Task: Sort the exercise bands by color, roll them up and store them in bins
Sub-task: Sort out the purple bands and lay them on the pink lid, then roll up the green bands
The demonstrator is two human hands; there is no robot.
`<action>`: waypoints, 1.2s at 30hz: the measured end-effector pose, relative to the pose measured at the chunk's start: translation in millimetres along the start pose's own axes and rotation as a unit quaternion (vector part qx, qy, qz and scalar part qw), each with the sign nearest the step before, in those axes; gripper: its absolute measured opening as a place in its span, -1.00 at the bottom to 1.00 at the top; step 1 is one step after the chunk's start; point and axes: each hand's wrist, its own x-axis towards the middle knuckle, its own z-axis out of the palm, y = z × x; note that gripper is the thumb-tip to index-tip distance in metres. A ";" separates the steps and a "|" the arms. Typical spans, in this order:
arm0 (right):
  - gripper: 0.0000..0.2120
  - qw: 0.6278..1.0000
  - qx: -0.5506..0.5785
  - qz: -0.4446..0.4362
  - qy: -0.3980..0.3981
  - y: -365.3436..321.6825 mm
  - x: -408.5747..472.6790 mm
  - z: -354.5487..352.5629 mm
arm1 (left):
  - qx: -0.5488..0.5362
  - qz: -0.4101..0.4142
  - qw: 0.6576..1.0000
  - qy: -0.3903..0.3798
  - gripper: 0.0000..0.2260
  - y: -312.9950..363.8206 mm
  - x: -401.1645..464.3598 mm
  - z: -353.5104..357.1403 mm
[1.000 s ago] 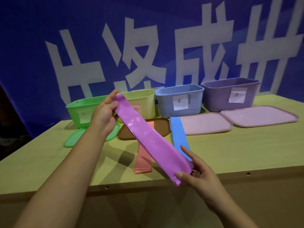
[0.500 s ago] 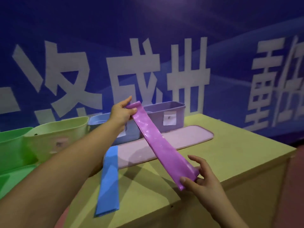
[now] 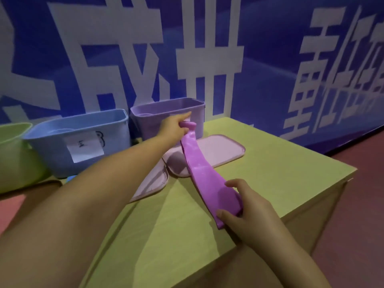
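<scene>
The purple band (image 3: pixel 204 175) is stretched between both hands above the right end of the desk (image 3: pixel 270 163), and the view has swung right since a moment ago, so that the green bin and the pink band have dropped out of sight and the purple bin (image 3: pixel 166 113) now sits straight ahead. The left hand (image 3: pixel 174 126) has carried the far end of the band up to the front wall of that bin, fingers curled round a fold of it with the forefinger pointing on towards the rim; the right hand (image 3: pixel 241 210) pinches the near end between thumb and fingers low over the desk. I judge that the colour has been matched to its bin, but the band is still flat and unrolled, so rolling comes before storing. Beside the purple bin stands the blue bin (image 3: pixel 83 138) with a paper label whose writing is too blurred to read, and a pale green bin (image 3: pixel 12 154) is cut off at the left edge. Two pink lids (image 3: pixel 224 148) lie flat on the desk beneath the band, partly covered by the left forearm. Only a sliver of blue shows under that arm, perhaps the blue band, though I cannot be sure. Whatever the bins hold inside is hidden from this angle.
</scene>
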 end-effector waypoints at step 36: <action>-0.56 0.969 0.005 -0.236 -0.072 -178.7 -67.9 56.9 | 0.181 0.000 0.982 -0.044 -0.64 -34.0 -305.1 -228.9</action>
